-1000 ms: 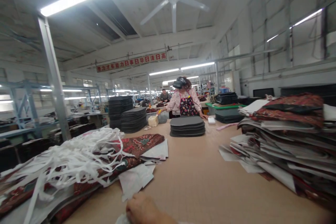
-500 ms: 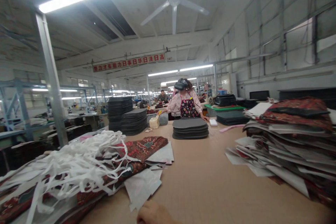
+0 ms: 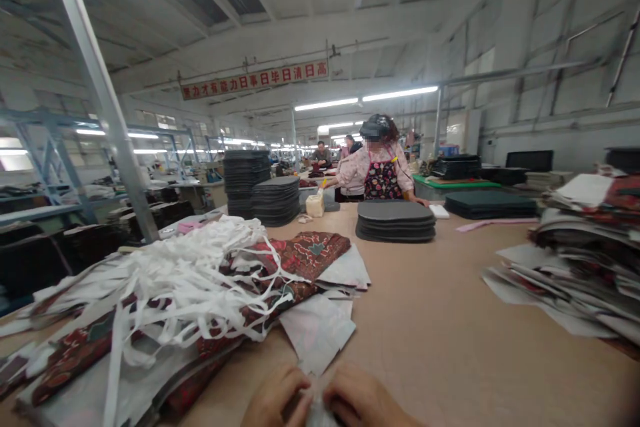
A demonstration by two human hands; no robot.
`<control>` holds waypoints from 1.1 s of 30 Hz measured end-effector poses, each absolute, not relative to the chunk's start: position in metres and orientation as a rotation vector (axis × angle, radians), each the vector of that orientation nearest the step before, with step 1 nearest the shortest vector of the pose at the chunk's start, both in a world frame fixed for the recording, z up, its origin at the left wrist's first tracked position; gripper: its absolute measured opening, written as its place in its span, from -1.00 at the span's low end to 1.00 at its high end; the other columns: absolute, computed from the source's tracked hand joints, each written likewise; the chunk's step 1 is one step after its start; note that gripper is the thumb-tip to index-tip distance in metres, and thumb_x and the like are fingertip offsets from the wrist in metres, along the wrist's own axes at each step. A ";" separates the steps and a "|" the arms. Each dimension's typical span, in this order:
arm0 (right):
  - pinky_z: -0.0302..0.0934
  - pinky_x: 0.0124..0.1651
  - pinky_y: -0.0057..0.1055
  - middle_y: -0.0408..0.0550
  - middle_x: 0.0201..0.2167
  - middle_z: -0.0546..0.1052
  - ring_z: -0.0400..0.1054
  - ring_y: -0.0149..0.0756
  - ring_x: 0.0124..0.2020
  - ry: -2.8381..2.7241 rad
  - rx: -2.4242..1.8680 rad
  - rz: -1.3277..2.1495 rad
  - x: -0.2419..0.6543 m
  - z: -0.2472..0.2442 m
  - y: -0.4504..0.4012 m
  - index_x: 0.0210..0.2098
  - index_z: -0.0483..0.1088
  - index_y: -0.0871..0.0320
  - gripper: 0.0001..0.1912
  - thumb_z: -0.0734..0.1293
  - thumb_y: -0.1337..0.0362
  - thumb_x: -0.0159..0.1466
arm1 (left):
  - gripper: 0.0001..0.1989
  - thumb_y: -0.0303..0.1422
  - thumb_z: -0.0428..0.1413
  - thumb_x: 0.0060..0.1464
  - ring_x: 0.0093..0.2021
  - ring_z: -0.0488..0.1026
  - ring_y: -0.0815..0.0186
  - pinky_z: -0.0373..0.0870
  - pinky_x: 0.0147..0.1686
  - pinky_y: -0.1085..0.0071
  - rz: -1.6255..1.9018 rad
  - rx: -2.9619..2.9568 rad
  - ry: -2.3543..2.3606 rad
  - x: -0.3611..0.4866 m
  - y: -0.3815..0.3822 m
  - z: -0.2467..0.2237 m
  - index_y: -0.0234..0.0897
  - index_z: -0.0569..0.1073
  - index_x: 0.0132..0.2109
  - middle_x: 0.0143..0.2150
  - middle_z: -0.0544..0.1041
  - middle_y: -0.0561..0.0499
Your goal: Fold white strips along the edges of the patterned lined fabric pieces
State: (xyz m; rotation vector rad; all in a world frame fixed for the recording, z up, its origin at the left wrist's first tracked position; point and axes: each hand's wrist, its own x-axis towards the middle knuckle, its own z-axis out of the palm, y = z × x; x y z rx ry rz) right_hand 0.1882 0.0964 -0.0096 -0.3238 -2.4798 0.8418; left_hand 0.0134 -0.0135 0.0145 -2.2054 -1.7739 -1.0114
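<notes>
At the bottom edge my left hand (image 3: 280,395) and my right hand (image 3: 369,397) are side by side over the brown tabletop, fingers curled inward. Between them shows a pale greyish piece of material (image 3: 319,410), pinched by both hands; its lower part is cut off by the frame, so I cannot tell its exact kind. Just beyond lies a pale-backed fabric piece (image 3: 320,330), jutting from a pile of red-brown patterned fabric (image 3: 313,250). A tangle of white straps (image 3: 200,280) covers the left of that pile.
A stack of patterned fabric pieces (image 3: 575,273) stands at the right. Farther across the brown table (image 3: 425,320) are a short stack of dark grey panels (image 3: 395,221) and taller dark stacks (image 3: 275,201). A co-worker in a floral apron (image 3: 381,180) stands behind, beside a cream container (image 3: 315,205).
The view has tilted down and turned slightly left. Both my hands now show at the bottom with the pale piece; earlier only one blurred hand showed. The co-worker leans more sideways.
</notes>
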 end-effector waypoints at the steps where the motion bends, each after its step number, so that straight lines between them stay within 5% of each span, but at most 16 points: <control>1: 0.19 -0.18 -0.49 -0.07 -0.32 0.48 0.32 -0.37 -0.29 -2.473 -0.344 0.869 0.190 -0.007 0.095 -0.33 0.41 0.16 -0.80 0.19 0.47 0.15 | -0.92 -0.43 0.00 0.09 -0.35 0.43 0.35 0.40 -0.35 0.51 -1.008 -2.222 -1.804 0.016 -0.015 0.016 -0.24 0.38 -0.31 -0.39 0.45 0.02; 9: 0.17 -0.24 -0.47 -0.15 -0.42 0.40 0.26 -0.41 -0.36 -2.522 -0.427 1.064 0.195 0.018 0.096 -0.34 0.37 0.18 -0.86 0.19 0.45 0.23 | -0.84 -0.44 -0.06 0.13 -0.32 0.32 0.33 0.27 -0.32 0.42 -0.899 -2.407 -1.670 0.026 -0.027 0.015 -0.27 0.43 -0.26 -0.36 0.41 -0.02; 22: 0.15 -0.25 -0.44 -0.07 -0.37 0.35 0.22 -0.34 -0.29 -2.604 -0.342 0.771 0.195 0.019 0.096 -0.41 0.32 0.19 -0.86 0.18 0.45 0.24 | -0.72 -0.42 -0.18 0.19 -0.40 0.22 0.32 0.14 -0.41 0.41 -0.494 -2.360 -1.530 0.030 -0.024 0.009 -0.19 0.44 -0.21 -0.42 0.35 0.03; 33: 0.14 -0.28 -0.41 -0.06 -0.41 0.34 0.22 -0.32 -0.32 -2.670 -0.340 0.688 0.193 0.022 0.101 -0.44 0.28 0.17 -0.83 0.16 0.42 0.26 | -0.78 -0.39 -0.10 0.18 -0.38 0.25 0.33 0.14 -0.38 0.42 -0.524 -2.457 -1.539 0.028 -0.018 0.013 -0.22 0.45 -0.27 -0.39 0.37 0.03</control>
